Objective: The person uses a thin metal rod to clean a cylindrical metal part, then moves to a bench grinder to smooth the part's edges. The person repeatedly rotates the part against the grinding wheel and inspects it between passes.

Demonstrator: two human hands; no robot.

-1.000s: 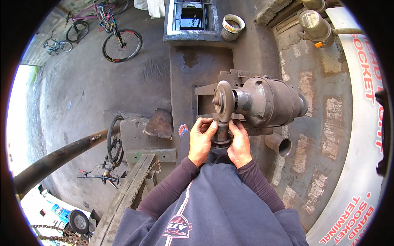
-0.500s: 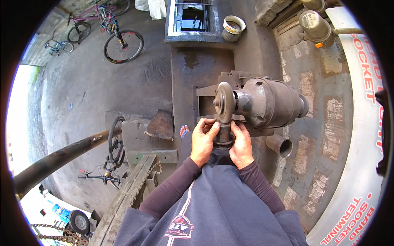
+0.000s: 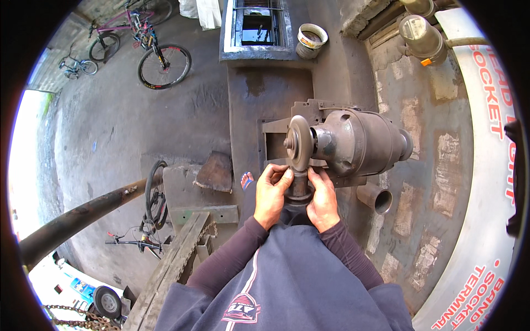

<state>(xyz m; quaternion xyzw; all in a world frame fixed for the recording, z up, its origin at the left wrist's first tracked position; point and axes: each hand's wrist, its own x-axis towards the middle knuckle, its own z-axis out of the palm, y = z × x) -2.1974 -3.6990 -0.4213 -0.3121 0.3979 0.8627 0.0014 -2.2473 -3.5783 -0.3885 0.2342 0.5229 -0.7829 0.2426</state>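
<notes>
A dark metal cylindrical part (image 3: 300, 188) with a wider lower end is held between my two hands, close to my body. My left hand (image 3: 269, 196) is closed on its left side, thumb and fingers pinching near the top. On the opposite side my right hand (image 3: 323, 201) grips it with thumb and fingertips. The part's upper end meets the lower rim of a grinding wheel (image 3: 298, 143); the exact contact is hidden between my fingers. The wheel is mounted on the shaft of a large dusty electric motor (image 3: 364, 142), which lies to the right on a metal frame (image 3: 274, 126).
A short open pipe (image 3: 381, 199) lies right of my right hand. A wooden beam (image 3: 176, 254) and a long rusty pipe (image 3: 94, 212) run at left. Bicycles (image 3: 164, 66), a bucket (image 3: 310, 41), a metal canister (image 3: 422, 37) and a printed banner (image 3: 469, 248) surround the spot.
The view has shifted slightly. Both hands stay on the metal part at the wheel's lower rim, with little visible movement.
</notes>
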